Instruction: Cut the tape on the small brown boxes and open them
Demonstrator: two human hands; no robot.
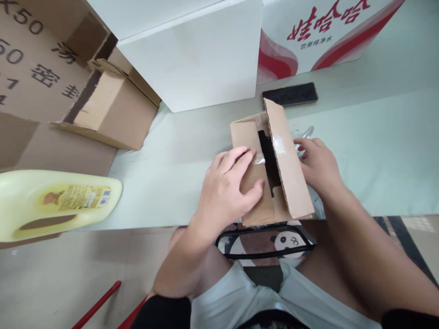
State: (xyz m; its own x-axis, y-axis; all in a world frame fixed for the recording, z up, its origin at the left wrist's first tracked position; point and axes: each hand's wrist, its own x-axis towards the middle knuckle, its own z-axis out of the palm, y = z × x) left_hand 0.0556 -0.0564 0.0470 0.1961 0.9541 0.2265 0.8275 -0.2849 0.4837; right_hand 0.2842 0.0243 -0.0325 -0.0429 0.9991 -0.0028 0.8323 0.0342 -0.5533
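Note:
A small brown cardboard box [254, 201] sits at the table's front edge, its two top flaps parted. Through the gap a dark inside [269, 160] shows, but what it holds is unclear. My left hand [228, 187] lies on the left flap with fingers spread, close to a torn bit of clear tape [259, 159]. The right flap [286, 160] tilts upward. Just beyond it, my right hand [318, 162] has its fingers curled round or against a pale, shiny strip [307, 133]; flap and fingers partly hide that strip. Clear plastic [316, 201] shows under my right wrist.
A dark phone [291, 94] lies behind the box. Further back stand a white box [199, 59] and a red-and-white water carton [308, 41]. At left are an opened cardboard box [120, 107], a large printed carton [30, 87] and a yellow jug [61, 201].

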